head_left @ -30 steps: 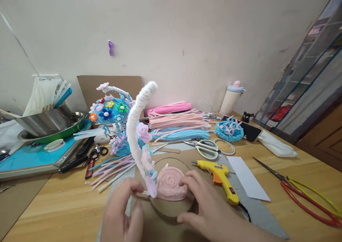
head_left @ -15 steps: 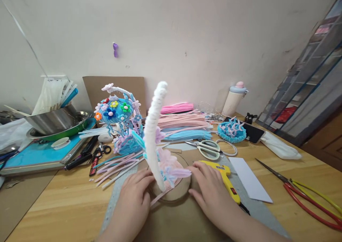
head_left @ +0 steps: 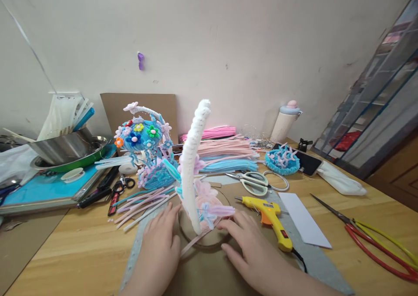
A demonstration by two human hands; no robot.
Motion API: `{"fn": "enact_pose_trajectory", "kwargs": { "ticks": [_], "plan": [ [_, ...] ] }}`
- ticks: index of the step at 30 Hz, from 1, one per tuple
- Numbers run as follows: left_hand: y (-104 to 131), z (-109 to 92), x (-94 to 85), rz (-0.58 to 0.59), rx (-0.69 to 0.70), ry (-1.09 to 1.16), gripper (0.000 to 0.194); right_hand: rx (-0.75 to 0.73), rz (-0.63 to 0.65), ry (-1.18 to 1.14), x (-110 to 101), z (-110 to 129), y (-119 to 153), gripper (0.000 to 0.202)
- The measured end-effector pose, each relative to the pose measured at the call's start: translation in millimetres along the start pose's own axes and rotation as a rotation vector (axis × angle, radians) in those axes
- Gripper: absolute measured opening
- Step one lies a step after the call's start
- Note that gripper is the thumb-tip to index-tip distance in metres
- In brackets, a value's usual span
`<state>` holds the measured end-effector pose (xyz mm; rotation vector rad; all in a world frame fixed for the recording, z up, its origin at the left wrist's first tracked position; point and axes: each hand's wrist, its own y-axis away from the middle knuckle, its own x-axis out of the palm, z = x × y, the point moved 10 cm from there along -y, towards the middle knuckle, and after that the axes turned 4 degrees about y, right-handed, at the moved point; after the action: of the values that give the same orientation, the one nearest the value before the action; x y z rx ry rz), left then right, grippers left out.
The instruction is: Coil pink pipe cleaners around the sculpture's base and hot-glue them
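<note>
A curved white fuzzy stem [head_left: 191, 156] stands upright on a pink coiled base with pink, lilac and blue flowers [head_left: 206, 191] around it. The base sits on a round cardboard disc [head_left: 209, 242], which lies on a brown cardboard sheet [head_left: 202, 272]. My left hand [head_left: 160, 243] rests at the disc's left side, fingers extended and holding nothing. At the right side, my right hand [head_left: 246, 241] has its fingers apart, the fingertips near the lilac petals and the disc's edge. A loose pink strip [head_left: 195, 243] sticks out from the base toward the front left.
A yellow glue gun [head_left: 277, 226] lies right of my right hand, beside a white card [head_left: 303, 220]. Red-and-yellow-handled scissors [head_left: 369, 239] lie far right. Pipe-cleaner bundles [head_left: 225, 150], green-handled scissors [head_left: 256, 183] and a flowered blue piece [head_left: 140, 135] are behind.
My right hand has moved left and slightly down, uncovering the glue gun's nozzle. My left hand has shifted slightly left, away from the stem. The white stem's top now leans further right.
</note>
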<state>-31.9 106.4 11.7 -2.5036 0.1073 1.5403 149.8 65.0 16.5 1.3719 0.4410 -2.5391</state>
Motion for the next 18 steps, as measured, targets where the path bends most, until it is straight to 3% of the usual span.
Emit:
{"fn": "enact_pose_trajectory", "kwargs": {
  "ticks": [7, 13, 15, 18],
  "plan": [
    [1.0, 1.2, 10.1, 0.072, -0.044, 0.170, 0.067, 0.172, -0.057, 0.022, -6.3, -34.6, -2.9, 0.045],
    [1.9, -2.7, 6.1, 0.071, -0.016, 0.206, 0.066, 0.123, -0.080, 0.002, -4.1, -30.6, -4.9, 0.055],
    [2.0, 0.0, 3.4, 0.057, -0.033, 0.178, 0.064, 0.085, -0.166, 0.046, -14.1, -26.3, -0.5, 0.056],
    [2.7, 6.1, 1.2, 0.030, -0.064, 0.109, 0.060, -0.089, -0.400, 0.078, -41.1, -8.9, 20.7, 0.054]
  ]
}}
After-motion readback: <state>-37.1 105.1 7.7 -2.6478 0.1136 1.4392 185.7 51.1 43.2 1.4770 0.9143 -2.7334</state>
